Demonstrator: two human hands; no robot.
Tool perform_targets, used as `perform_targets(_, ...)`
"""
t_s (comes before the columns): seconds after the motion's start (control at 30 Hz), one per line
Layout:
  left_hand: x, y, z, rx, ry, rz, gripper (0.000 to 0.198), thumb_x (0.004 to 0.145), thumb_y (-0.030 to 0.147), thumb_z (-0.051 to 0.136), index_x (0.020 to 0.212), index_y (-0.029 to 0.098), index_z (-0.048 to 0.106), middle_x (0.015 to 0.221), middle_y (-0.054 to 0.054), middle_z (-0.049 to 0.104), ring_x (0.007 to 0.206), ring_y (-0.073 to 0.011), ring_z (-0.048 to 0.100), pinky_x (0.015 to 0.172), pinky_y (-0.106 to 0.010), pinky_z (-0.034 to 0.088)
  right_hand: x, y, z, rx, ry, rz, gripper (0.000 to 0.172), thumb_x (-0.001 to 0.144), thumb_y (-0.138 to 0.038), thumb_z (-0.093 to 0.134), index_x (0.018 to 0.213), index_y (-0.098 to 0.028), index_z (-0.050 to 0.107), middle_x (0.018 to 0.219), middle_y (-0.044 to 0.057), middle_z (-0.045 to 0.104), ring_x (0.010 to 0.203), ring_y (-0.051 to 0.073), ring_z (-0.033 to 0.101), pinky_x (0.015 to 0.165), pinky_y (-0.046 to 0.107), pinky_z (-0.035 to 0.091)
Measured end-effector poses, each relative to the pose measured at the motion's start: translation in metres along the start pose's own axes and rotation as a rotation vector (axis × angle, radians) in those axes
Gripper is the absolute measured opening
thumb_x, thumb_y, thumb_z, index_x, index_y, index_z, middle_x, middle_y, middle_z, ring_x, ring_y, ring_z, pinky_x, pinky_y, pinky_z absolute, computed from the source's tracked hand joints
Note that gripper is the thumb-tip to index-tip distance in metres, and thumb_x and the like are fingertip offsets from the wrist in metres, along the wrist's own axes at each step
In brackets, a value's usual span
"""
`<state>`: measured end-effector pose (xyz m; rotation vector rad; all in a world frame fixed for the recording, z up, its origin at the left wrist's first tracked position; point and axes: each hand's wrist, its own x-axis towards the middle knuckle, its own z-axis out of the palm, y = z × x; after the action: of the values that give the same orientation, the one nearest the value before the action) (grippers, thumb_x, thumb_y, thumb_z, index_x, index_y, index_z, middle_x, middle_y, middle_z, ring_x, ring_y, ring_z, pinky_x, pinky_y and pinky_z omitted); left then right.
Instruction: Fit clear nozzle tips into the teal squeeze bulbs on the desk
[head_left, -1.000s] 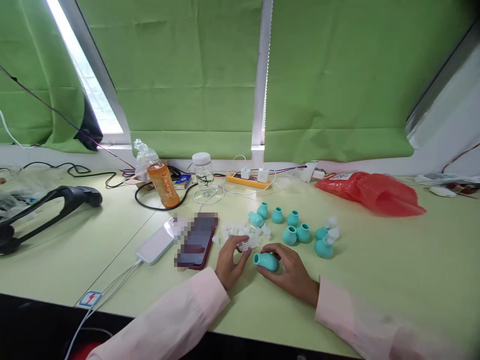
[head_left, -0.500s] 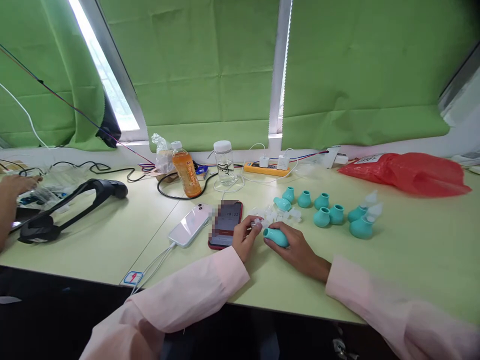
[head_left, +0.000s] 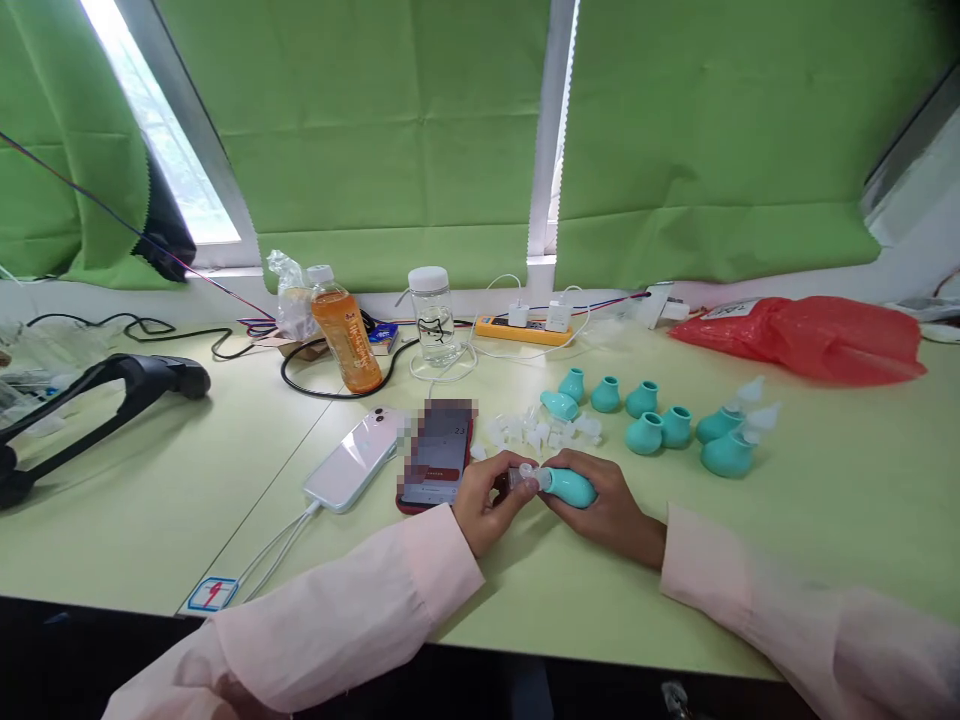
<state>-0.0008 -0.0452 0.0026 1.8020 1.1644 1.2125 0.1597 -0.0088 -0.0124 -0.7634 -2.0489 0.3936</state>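
My right hand [head_left: 600, 497] is closed round a teal squeeze bulb [head_left: 571, 487], its mouth pointing left. Between the fingers of my left hand [head_left: 491, 500] is a translucent plastic nozzle [head_left: 531, 474], which meets the bulb's mouth. How deep it sits inside, I cannot tell. Just beyond my hands lies a loose pile of translucent nozzles [head_left: 536, 432]. Several teal bulbs stand open-mouthed behind and to the right, one of them a bulb [head_left: 643, 433] near my right hand. Farther right, two bulbs carry nozzles, the nearer being a fitted bulb [head_left: 727, 453].
Left of my hands lie a red-edged phone [head_left: 436, 455] and a white phone [head_left: 356, 460] with cables. Behind stand an orange drink bottle [head_left: 346, 335], a clear jar [head_left: 436, 325] and a yellow power strip [head_left: 523, 331]. A red bag [head_left: 810, 340] lies back right, a black headset frame [head_left: 112, 400] far left.
My left hand has brought the nozzle right to the bulb's mouth, and the two now touch. The camera view has shifted a little; the other person's hand at far left has mostly left view.
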Motion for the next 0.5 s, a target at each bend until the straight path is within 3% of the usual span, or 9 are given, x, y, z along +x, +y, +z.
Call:
perform_targets(0.17,0.0014,0.0044,-0.0033,-0.019,-0.078,-0.01,0.027,0.075,0.034,0.049,0.086,0.012,0.06,0.074,-0.005,0.061,0.063,-0.0133,0.054,0.055,-0.021,0.042,-0.001,-0.008,-0.0022,0.107,-0.084,0.159,0.007,0.063,-0.023,0.055,0.067,-0.019,0.051,0.055,-0.003,0.053,0.05,0.01,0.047,0.049,0.021,0.039)
perform_targets(0.3,0.002,0.0034,-0.0044,0.063,-0.086,0.028,0.025,0.075,0.031,0.05,0.088,0.012,0.06,0.075,-0.005,0.063,0.065,-0.0138,0.055,0.056,-0.021,0.044,-0.0011,-0.0084,-0.0032,0.131,-0.134,0.199,0.005,0.061,-0.019,0.053,0.065,-0.018,0.052,0.054,-0.004,0.052,0.05,0.009,0.046,0.047,0.019,0.037)
perform_targets(0.4,0.003,0.0021,-0.0052,0.136,-0.095,0.07,0.025,0.075,0.03,0.05,0.088,0.011,0.06,0.076,-0.006,0.063,0.063,-0.0136,0.055,0.056,-0.022,0.045,-0.0014,-0.0048,-0.0037,0.058,-0.127,0.14,0.005,0.06,-0.016,0.05,0.065,-0.017,0.051,0.054,-0.003,0.052,0.049,0.009,0.046,0.048,0.019,0.036)
perform_targets(0.5,0.0044,0.0015,-0.0066,0.19,-0.124,0.096,0.026,0.075,0.029,0.05,0.089,0.01,0.06,0.076,-0.007,0.063,0.063,-0.0137,0.055,0.055,-0.023,0.045,-0.0023,0.0004,-0.0038,-0.099,-0.086,-0.022,0.007,0.062,-0.014,0.048,0.068,-0.016,0.051,0.059,0.0,0.054,0.053,0.011,0.049,0.049,0.021,0.036)
